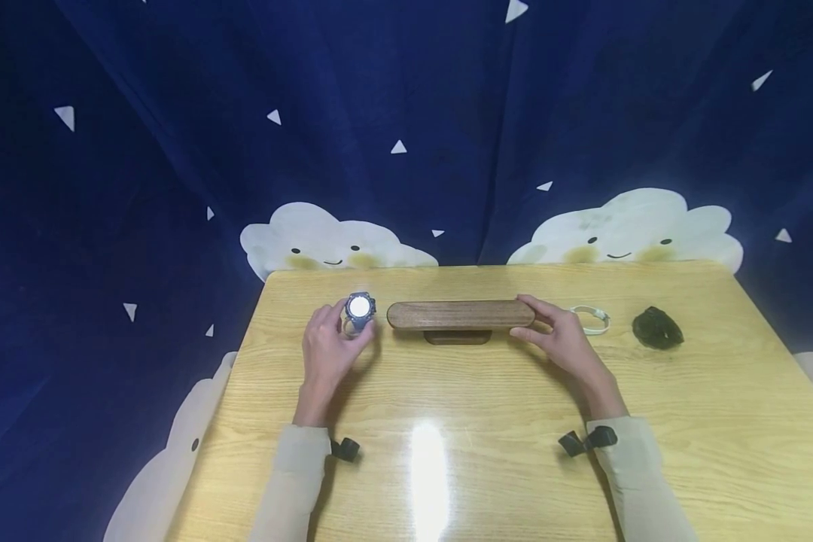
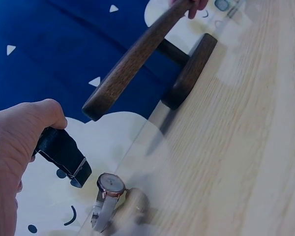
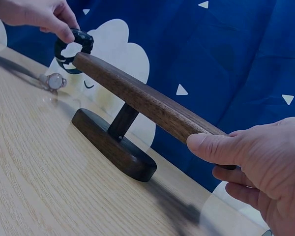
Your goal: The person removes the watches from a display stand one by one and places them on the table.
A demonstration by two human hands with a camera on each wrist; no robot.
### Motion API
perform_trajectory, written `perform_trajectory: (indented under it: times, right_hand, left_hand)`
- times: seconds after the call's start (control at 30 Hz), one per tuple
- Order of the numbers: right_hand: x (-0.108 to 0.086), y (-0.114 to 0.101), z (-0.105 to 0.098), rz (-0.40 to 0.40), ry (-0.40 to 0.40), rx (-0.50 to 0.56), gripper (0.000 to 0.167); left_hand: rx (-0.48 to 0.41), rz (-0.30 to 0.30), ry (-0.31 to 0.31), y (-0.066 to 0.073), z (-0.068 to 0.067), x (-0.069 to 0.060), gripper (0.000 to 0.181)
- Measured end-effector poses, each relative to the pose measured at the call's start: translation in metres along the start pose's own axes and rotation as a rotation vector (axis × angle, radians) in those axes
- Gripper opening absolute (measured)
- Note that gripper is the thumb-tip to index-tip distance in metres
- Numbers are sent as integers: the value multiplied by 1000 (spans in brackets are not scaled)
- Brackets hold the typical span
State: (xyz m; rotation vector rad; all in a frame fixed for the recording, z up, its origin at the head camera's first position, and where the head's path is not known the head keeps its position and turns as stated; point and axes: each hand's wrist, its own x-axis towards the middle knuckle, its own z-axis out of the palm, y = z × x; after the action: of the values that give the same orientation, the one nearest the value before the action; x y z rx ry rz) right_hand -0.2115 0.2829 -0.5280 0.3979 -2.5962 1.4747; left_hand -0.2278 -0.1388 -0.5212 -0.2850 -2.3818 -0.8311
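My left hand point(image 1: 325, 348) pinches a dark wristwatch point(image 1: 360, 306) between thumb and fingers, holding it above the table near the left end of a wooden T-shaped display stand point(image 1: 457, 315). In the right wrist view, the looped strap of this watch point(image 3: 91, 42) hangs just beside the bar's far end; whether they touch I cannot tell. My right hand point(image 1: 564, 337) grips the bar's right end, thumb on the near side. The stand's base point(image 3: 113, 145) rests on the table. Below the left hand, a light-strapped watch with a rose-gold case point(image 2: 110, 184) sits on the tabletop.
Just right of my right hand lies a white band-like loop point(image 1: 601, 316). Farther right is a dark, irregular lump point(image 1: 657, 328), its kind unclear. A navy curtain point(image 1: 447, 150) with white triangles and clouds hangs behind the wooden table point(image 1: 515, 452).
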Motion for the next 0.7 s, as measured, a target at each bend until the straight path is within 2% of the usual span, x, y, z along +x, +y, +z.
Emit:
perform_trajectory:
  times: [0.27,0.43,0.7]
  right_hand:
    - [0,0,0,-3,3,-2,66]
    - [0,0,0,-13,0,-7,66]
    - [0,0,0,-6,-2,-6,66]
  left_hand:
    - [4,-31,1,-8,-6,2,64]
    - [11,-28,25,-14,-10,3,61]
    - [18,-36,23,-21,-18,5,60]
